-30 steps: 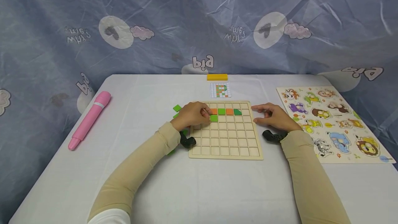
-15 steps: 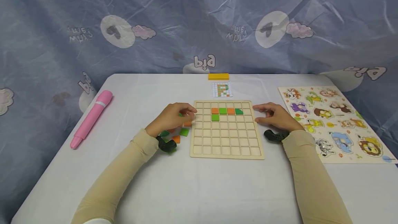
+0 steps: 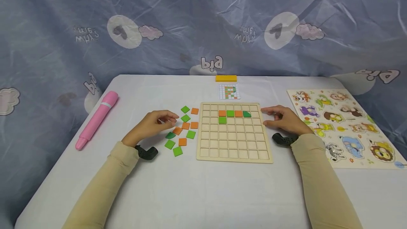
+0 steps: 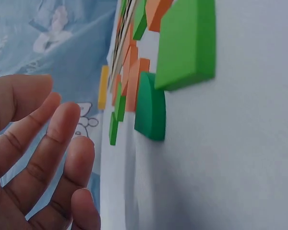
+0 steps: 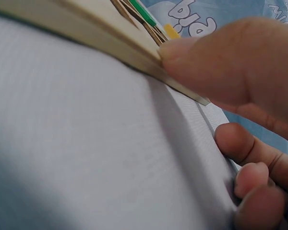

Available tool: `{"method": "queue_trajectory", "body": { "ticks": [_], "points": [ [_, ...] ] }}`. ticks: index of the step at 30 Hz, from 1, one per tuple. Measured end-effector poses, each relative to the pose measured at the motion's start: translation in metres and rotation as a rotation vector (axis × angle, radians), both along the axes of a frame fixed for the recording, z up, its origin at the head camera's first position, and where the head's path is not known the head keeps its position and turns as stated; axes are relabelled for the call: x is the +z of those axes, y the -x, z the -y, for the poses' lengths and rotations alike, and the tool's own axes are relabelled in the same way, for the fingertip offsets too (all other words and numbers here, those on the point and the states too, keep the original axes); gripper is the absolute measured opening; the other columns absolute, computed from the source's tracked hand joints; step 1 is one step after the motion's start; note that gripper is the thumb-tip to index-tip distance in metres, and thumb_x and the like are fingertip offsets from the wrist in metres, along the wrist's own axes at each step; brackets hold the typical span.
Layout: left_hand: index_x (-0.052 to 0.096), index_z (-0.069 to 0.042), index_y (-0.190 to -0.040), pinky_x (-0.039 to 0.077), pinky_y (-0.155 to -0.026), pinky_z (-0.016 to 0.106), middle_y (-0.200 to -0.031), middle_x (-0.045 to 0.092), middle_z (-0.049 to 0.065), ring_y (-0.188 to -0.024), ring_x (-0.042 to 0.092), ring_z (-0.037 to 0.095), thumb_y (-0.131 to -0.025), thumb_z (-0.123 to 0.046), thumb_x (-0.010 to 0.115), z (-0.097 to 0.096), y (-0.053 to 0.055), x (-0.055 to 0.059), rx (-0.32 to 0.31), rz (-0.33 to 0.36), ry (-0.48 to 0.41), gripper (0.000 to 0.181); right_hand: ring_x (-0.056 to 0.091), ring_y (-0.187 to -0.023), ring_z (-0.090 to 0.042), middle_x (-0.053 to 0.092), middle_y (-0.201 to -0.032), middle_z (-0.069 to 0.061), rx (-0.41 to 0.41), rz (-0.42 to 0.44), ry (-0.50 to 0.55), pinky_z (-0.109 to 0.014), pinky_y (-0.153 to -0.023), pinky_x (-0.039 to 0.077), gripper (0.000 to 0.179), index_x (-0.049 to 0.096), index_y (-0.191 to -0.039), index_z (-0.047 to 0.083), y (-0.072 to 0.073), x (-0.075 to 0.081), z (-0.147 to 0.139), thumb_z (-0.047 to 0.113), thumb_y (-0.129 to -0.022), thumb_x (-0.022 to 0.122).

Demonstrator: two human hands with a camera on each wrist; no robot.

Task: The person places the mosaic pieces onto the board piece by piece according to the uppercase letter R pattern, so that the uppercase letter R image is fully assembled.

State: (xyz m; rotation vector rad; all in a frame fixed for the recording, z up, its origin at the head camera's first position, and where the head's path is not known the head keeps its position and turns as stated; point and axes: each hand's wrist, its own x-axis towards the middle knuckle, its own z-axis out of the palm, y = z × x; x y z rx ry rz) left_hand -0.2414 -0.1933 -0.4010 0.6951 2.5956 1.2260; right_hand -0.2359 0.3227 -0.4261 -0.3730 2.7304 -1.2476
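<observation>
My left hand [image 3: 155,124] hovers just left of the loose tiles with relaxed, slightly bent fingers and nothing in them. Those tiles are green squares [image 3: 177,151], orange squares [image 3: 182,142] and a dark green quarter-round tile [image 4: 151,108]. My right hand [image 3: 284,118] is at the right edge of the wooden grid board [image 3: 233,155], its thumb [image 5: 182,57] against the board's side. Set in the board are orange, green, orange and dark green quarter-round [image 3: 246,114] tiles in one row, with a green tile [image 3: 222,119] below the leftmost.
Behind the board lies a printed pattern card [image 3: 229,92], with a yellow block [image 3: 226,78] beyond it. A pink microphone-like stick [image 3: 96,120] lies at the left. An animal puzzle board [image 3: 346,130] is at the right, close to my right forearm.
My left hand has drawn back leftward from over the grid board to beside the loose tiles, uncovering them. My right hand stays at the board's right edge.
</observation>
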Motion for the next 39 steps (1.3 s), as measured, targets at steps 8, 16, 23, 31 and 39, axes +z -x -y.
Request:
{"method": "queue_trajectory", "body": {
  "ticks": [8, 16, 23, 31, 39],
  "points": [
    [0.074, -0.002, -0.131, 0.053, -0.095, 0.04, -0.114, 0.078, 0.008, -0.106, 0.067, 0.024, -0.104, -0.011, 0.072, 0.009, -0.002, -0.005, 0.007, -0.002, -0.026, 0.029, 0.046, -0.082, -0.015, 0.061, -0.128, -0.023, 0.001, -0.002, 0.002, -0.026, -0.073, 0.04, 0.053, 0.065, -0.145, -0.003, 0.0, 0.0, 0.0, 0.012, -0.097, 0.082],
    [0.077, -0.005, -0.127, 0.051, -0.083, 0.033, -0.105, 0.075, 0.002, -0.093, 0.064, 0.023, -0.101, -0.01, 0.073, 0.003, -0.006, -0.006, -0.015, 0.012, 0.002, 0.026, 0.046, -0.083, -0.016, 0.061, -0.122, -0.02, -0.009, 0.004, -0.008, -0.026, -0.073, 0.04, 0.054, 0.065, -0.145, -0.003, 0.0, 0.0, 0.0, 0.013, -0.096, 0.083],
    [0.081, -0.009, -0.115, 0.05, -0.079, 0.028, -0.098, 0.074, -0.005, -0.086, 0.061, 0.018, -0.095, -0.009, 0.081, -0.004, -0.012, -0.008, -0.105, -0.002, 0.051, 0.02, 0.046, -0.083, -0.016, 0.06, -0.121, -0.02, -0.008, -0.001, -0.004, -0.026, -0.073, 0.04, 0.054, 0.066, -0.144, -0.003, 0.0, -0.001, 0.0, 0.013, -0.096, 0.084],
    [0.081, -0.012, -0.105, 0.048, -0.075, 0.026, -0.09, 0.069, -0.01, -0.08, 0.058, 0.014, -0.087, -0.014, 0.091, -0.013, -0.017, -0.011, -0.164, -0.01, 0.118, 0.02, 0.046, -0.082, -0.015, 0.06, -0.127, -0.022, -0.003, 0.0, 0.01, -0.026, -0.072, 0.041, 0.054, 0.066, -0.144, -0.003, 0.0, -0.002, 0.001, 0.012, -0.096, 0.083],
    [0.083, -0.012, -0.102, 0.045, -0.071, 0.025, -0.087, 0.067, -0.009, -0.077, 0.055, 0.014, -0.088, -0.013, 0.089, -0.013, -0.017, -0.012, -0.161, 0.025, 0.125, 0.015, 0.046, -0.082, -0.015, 0.06, -0.128, -0.022, -0.008, 0.005, 0.006, -0.026, -0.071, 0.041, 0.054, 0.065, -0.145, -0.003, 0.0, -0.002, 0.0, 0.013, -0.096, 0.084]
  ]
}}
